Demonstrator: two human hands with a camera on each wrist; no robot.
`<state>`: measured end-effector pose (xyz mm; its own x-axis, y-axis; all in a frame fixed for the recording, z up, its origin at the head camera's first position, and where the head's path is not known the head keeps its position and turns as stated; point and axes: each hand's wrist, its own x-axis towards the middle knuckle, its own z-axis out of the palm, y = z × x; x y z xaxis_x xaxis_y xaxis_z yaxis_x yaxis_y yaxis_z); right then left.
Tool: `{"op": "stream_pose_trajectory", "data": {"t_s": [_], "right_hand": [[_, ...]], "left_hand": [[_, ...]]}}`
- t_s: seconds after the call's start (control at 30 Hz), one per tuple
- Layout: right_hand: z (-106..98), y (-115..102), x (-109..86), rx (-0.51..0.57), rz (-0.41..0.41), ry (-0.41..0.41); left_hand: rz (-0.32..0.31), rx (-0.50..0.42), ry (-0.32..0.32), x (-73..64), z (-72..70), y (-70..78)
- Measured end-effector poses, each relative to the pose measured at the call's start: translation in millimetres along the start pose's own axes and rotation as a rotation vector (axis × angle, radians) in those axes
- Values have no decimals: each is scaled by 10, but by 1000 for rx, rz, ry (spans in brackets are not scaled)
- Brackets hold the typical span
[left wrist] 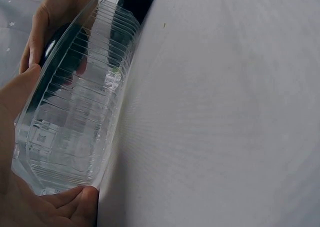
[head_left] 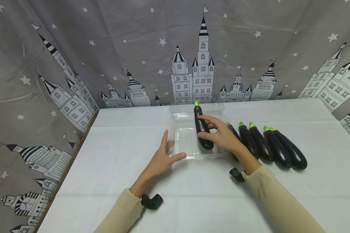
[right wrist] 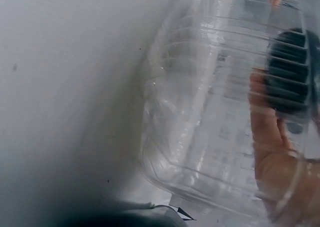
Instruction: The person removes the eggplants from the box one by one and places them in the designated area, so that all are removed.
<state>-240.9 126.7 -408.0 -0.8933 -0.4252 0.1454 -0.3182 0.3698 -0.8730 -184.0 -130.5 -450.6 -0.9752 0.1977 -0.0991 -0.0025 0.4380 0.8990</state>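
A dark purple eggplant with a bright green stem end is gripped between the thumb and fingers of my right hand, over the clear plastic container. The eggplant's stem points to the back and its thick end toward me. My left hand holds the container's near left corner. In the left wrist view, its thumb lies at the rim and the fingers wrap the corner below. Through the clear wall in the right wrist view, the held eggplant shows dark beside my right fingers.
Several more eggplants lie side by side on the white tablecloth, right of the container; the nearest is partly behind my right hand. The container's clear lid is folded back. A grey curtain with castles hangs behind the table.
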Motion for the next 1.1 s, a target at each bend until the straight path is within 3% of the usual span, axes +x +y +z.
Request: {"op": "stream_pose_trajectory", "data": {"t_s": [0.23, 0.27, 0.63, 1.1], "right_hand": [[-119, -82, -84, -12, 24, 19], [-144, -105, -97, -14, 27, 19], [-566, -114, -325, -118, 31, 35], [-1220, 90, -884, -206, 111, 127]], "left_hand": [[7, -12, -7, -5, 2, 13], [3, -14, -15, -32, -11, 69], [9, -6, -8, -15, 5, -20], [2, -20, -14, -11, 1, 0]]}}
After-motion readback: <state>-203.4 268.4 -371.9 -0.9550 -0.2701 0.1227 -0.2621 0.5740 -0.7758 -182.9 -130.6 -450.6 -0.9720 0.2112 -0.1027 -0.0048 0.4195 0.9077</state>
